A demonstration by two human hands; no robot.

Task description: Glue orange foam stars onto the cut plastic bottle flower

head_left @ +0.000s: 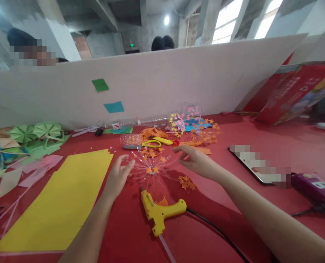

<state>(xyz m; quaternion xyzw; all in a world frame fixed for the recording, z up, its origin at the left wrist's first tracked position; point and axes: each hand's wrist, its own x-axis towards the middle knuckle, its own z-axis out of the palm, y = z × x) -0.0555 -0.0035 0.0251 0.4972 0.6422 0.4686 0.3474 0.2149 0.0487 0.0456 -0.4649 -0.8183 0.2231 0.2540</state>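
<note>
In the middle of the red table (211,226), a clear plastic piece (153,170) cut into thin splayed strips lies between the person's two hands. Orange stars sit at its centre and along some strips on its far side.

The left hand (117,178) is at the piece's left edge, its fingers loosely curled and its thumb parted from them, pointing toward the strips. The right hand (196,161) hovers on the far right side, its fingers bent and spread, their tips just beyond the strip ends. The fingers of both hands look open; whether any fingertip touches a thin, blurred strip, I cannot tell.

Just nearer than the piece, a yellow glue gun (158,212) lies on its side, its nozzle aimed at the near strips and its handle to the right. A small heap of loose orange stars (187,183) lies to the right of the piece, nearer than the right hand. Left of the left hand is a yellow sheet (65,197). Beyond the piece are a clear bottle (131,140), a yellow handle loop (154,143) and a yellow cutter (162,141); farther right stand star-covered plastic pieces (204,132).
</note>
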